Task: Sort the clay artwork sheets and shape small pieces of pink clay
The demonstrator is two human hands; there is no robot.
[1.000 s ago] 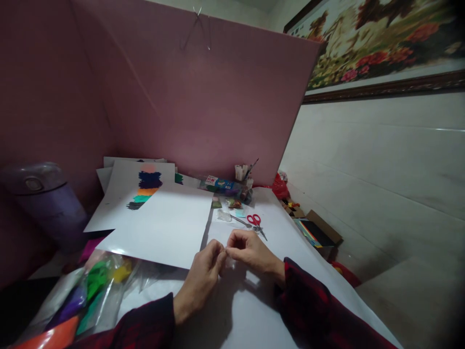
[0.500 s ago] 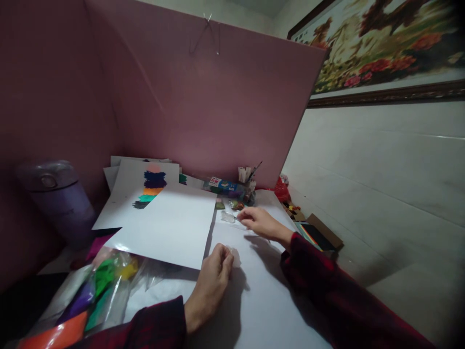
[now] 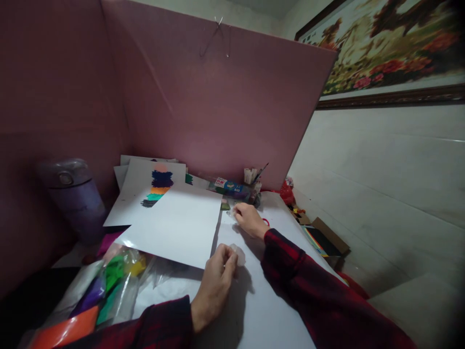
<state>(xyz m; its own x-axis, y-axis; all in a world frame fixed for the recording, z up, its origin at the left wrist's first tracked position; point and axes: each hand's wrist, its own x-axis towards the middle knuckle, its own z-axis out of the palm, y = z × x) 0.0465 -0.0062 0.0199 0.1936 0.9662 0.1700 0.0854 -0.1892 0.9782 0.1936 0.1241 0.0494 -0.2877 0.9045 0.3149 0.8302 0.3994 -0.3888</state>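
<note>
My left hand (image 3: 217,281) is closed in a pinch on a small whitish translucent piece (image 3: 239,254), held over the white table surface (image 3: 269,300). Farther off, my right hand (image 3: 250,219) has its fingers together at a small clear packet (image 3: 231,212), which they partly hide. A blank white sheet (image 3: 178,223) lies to the left of both hands, overlapping a sheet painted with colour bands (image 3: 127,194). Part of a red ring-shaped handle (image 3: 266,222) shows beside my right wrist.
Bags of coloured material (image 3: 114,271) lie at the front left, near a purple bottle (image 3: 78,198). A brush holder (image 3: 252,177) and a plastic-wrapped bundle (image 3: 230,188) stand at the back. An open box (image 3: 325,237) is at the right.
My right hand has shifted left onto the clear packet, covering part of it, and the red handle now shows. My left hand keeps its pinch. The view has turned slightly left.
</note>
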